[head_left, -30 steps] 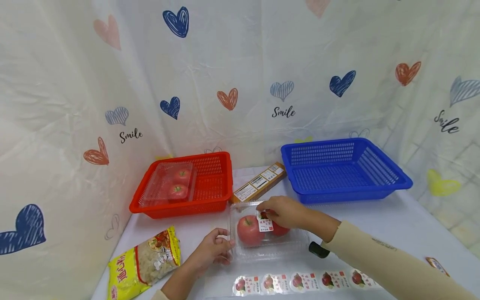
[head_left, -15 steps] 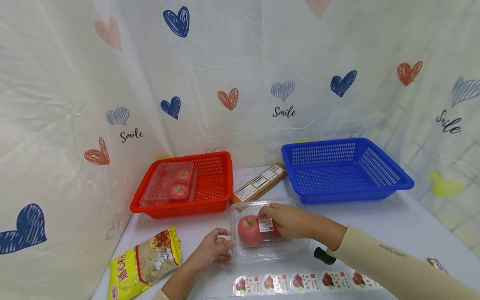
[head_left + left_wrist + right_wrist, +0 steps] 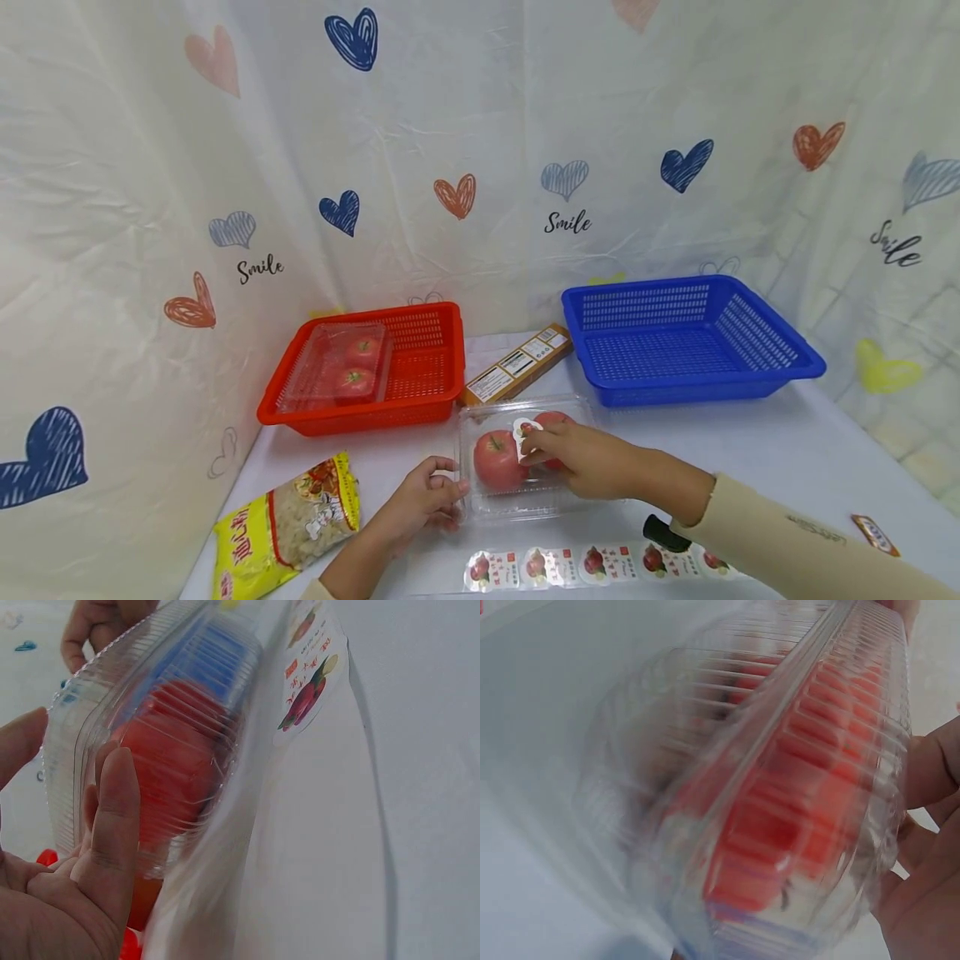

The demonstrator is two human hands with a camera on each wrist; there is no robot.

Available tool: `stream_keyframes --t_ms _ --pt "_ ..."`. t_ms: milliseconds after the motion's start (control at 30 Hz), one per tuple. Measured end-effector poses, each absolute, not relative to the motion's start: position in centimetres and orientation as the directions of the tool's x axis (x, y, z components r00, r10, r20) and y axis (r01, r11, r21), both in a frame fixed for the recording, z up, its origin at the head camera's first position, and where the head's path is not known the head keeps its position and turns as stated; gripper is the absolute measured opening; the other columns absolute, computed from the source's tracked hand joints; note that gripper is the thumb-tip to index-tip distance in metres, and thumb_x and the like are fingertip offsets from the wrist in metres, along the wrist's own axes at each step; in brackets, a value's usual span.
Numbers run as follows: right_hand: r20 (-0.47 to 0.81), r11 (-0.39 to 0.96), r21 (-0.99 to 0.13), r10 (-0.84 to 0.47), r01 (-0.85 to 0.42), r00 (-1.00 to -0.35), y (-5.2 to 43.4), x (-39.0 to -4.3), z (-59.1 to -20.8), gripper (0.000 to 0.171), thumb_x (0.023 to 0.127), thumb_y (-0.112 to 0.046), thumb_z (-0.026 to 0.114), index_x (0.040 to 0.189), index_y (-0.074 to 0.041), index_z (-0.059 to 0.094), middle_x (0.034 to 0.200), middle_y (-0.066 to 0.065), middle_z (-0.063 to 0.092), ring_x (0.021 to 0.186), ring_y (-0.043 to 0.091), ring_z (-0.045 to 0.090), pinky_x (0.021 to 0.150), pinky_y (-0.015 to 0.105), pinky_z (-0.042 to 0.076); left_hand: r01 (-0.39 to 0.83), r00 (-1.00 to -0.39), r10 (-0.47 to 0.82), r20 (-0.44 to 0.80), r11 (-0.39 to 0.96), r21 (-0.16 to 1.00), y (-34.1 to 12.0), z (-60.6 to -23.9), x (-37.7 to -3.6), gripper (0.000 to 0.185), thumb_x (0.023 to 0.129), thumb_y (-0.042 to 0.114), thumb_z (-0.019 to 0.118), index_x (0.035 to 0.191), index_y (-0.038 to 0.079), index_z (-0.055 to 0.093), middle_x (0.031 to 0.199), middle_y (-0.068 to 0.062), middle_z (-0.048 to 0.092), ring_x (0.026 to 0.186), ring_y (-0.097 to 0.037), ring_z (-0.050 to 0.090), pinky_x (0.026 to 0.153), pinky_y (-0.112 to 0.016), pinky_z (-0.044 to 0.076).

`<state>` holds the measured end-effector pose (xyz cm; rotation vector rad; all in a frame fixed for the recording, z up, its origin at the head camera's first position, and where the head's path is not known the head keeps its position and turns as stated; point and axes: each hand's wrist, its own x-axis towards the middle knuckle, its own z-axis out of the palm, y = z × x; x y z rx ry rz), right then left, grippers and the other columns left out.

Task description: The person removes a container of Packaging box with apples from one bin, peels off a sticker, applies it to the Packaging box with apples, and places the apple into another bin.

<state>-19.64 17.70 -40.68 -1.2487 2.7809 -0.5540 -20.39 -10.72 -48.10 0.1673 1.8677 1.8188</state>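
A see-through plastic clamshell box lies on the white table with two red apples inside. On its lid, between the apples, is a white apple-print sticker. My right hand lies over the lid, its fingertips on the sticker's lower part, which they hide. At the box's left side my left hand holds the edge, thumb at the rim. The left wrist view shows the thumb and fingers of the left hand on either side of the box wall. Blur softens the box in the right wrist view.
A red basket at back left holds another clamshell box with apples. A blue basket stands at back right, a long carton between them. A yellow pasta bag lies left; a sticker strip lies in front.
My right hand has slid down and to the right over the lid, uncovering the sticker's upper part and more of the right apple. The left hand has stayed at the box's edge.
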Motion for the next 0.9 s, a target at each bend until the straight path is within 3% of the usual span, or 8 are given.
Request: stream_keyframes --t_ms 233,533,700,900 --pt "0.176 0.602 -0.251 -0.742 -0.758 -0.647 19.1 -19.4 -41.1 0.048 0.074 0.006 0.047 0.116 -0.018 0.052 0.104 -0.015 0.061 0.103 0.010 0.051 0.089 0.034 0.042 -0.275 -0.852 0.433 -0.293 0.105 0.956 -10.8 -48.1 -20.6 0.057 0.079 0.030 0.066 0.119 0.003 0.036 0.081 -0.009 0.059 0.065 -0.021 0.060 0.064 -0.037 0.052" --pt "0.165 0.705 -0.271 -0.637 -0.655 -0.753 20.1 -20.2 -41.4 0.049 0.081 -0.005 0.054 0.127 -0.021 0.047 0.112 -0.003 0.056 0.100 0.011 0.052 0.083 0.033 0.046 -0.271 -0.853 0.439 -0.282 0.090 0.958 -10.7 -48.6 -21.0 0.061 0.081 0.027 0.066 0.127 0.008 0.031 0.081 -0.011 0.059 0.063 -0.023 0.060 0.063 -0.039 0.052" --pt "0.184 0.765 -0.190 -0.588 -0.615 -0.788 19.8 -20.8 -42.0 0.051 0.081 -0.008 0.054 0.129 -0.023 0.046 0.116 0.002 0.053 0.105 0.018 0.050 0.084 0.036 0.045 -0.287 -0.850 0.436 -0.296 0.088 0.954 -10.7 -48.4 -20.8 0.066 0.081 0.026 0.065 0.133 0.011 0.028 0.082 -0.013 0.059 0.061 -0.023 0.060 0.062 -0.039 0.052" --pt "0.175 0.801 -0.118 -0.564 -0.586 -0.807 19.0 -21.3 -42.3 0.060 0.080 -0.009 0.051 0.135 -0.028 0.037 0.115 0.001 0.051 0.106 0.017 0.046 0.087 0.037 0.041 -0.291 -0.849 0.439 -0.294 0.076 0.954 -10.8 -48.3 -20.8 0.069 0.081 0.025 0.065 0.136 0.012 0.025 0.081 -0.013 0.058 0.061 -0.022 0.059 0.062 -0.039 0.052"
